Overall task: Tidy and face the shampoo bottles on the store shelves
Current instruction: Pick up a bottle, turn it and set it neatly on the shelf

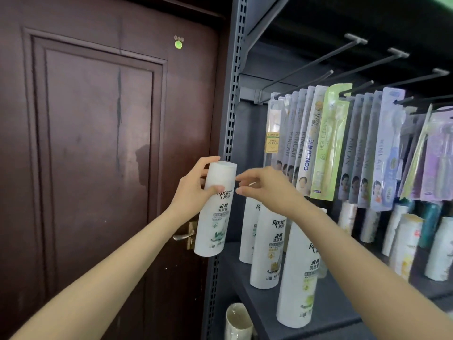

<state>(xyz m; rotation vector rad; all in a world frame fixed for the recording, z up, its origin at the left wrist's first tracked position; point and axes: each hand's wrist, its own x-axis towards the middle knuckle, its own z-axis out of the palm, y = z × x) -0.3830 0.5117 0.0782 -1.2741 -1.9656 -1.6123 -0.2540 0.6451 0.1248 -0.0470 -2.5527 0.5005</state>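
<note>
My left hand point(193, 190) grips a white shampoo bottle point(215, 217) near its top, holding it in the air just left of the shelf upright, label facing me. My right hand point(267, 187) hovers beside the bottle's top with fingers apart, fingertips close to it, holding nothing. On the dark shelf point(331, 312) stand three more white bottles of the same brand in a row: a front one point(297, 285), a middle one point(268, 249) and a rear one point(248, 231), partly hidden by my right forearm. Further white and teal bottles point(404, 241) stand to the right.
A dark brown door point(103, 143) with a brass handle point(186, 235) fills the left side. Packaged toothbrushes point(326, 143) hang on pegs above the bottles. A grey slotted shelf upright point(232, 94) separates door and shelves. Another white bottle's top point(239, 320) shows on the shelf below.
</note>
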